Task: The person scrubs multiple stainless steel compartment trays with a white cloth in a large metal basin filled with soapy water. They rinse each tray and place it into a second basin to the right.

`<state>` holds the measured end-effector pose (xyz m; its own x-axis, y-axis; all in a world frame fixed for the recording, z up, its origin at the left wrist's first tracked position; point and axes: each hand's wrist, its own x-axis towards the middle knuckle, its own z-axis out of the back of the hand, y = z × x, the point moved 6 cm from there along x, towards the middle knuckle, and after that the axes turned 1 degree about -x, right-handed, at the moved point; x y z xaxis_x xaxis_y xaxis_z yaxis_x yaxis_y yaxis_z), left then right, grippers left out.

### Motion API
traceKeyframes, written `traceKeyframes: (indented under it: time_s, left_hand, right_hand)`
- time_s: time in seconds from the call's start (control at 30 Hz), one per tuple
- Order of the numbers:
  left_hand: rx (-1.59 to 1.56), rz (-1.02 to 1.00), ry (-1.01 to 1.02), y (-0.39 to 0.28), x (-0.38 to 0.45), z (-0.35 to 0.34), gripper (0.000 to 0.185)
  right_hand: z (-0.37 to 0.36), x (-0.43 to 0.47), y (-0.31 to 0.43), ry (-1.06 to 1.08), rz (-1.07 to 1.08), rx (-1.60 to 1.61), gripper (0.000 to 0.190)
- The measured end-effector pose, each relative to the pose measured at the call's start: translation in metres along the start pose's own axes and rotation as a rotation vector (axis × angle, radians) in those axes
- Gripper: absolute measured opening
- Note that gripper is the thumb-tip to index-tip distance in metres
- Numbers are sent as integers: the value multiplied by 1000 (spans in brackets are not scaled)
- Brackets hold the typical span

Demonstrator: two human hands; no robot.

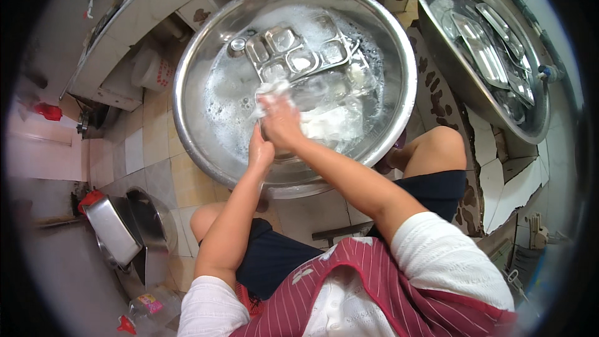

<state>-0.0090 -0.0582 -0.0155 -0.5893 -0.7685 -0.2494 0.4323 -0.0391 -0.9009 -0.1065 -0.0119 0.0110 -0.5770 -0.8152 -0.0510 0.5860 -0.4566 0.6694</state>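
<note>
Over a large round metal basin [192, 150] of soapy water, my right hand [283, 119] presses a wet white cloth [275, 88]; motion blurs both. Just below it, my left hand [261, 150] grips the thin edge of a metal piece, apparently a tray, mostly hidden by my right hand. A compartmented metal tray [302, 58] lies tilted in the suds beyond my hands. Right of my right hand, a white cloth-like bundle [334, 121] sits in the water. A small round metal object [237, 45] rests near the basin's far left side.
At right, a second metal basin [505, 126] holds water and several metal trays [482, 51]. Metal pans [112, 229] lean at lower left near a plastic bottle [152, 306]. A white bucket [149, 70] stands under the tiled counter [159, 4]. My knees flank the basin's near side.
</note>
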Motion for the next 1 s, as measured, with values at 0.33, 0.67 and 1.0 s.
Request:
traceKeyframes:
  time_s: [0.33,0.67,1.0]
  left_hand:
    - [-685,384,77,22,12,10,64]
    - [-140,43,-53,2,22,32,59]
    - [-518,13,-204,7,21,39,52]
  right_hand:
    - [-52,1,7,-127,182,180,41]
    - [-42,44,-101,35,-255,-17,58]
    - [-54,-5,-77,147,-460,81,59]
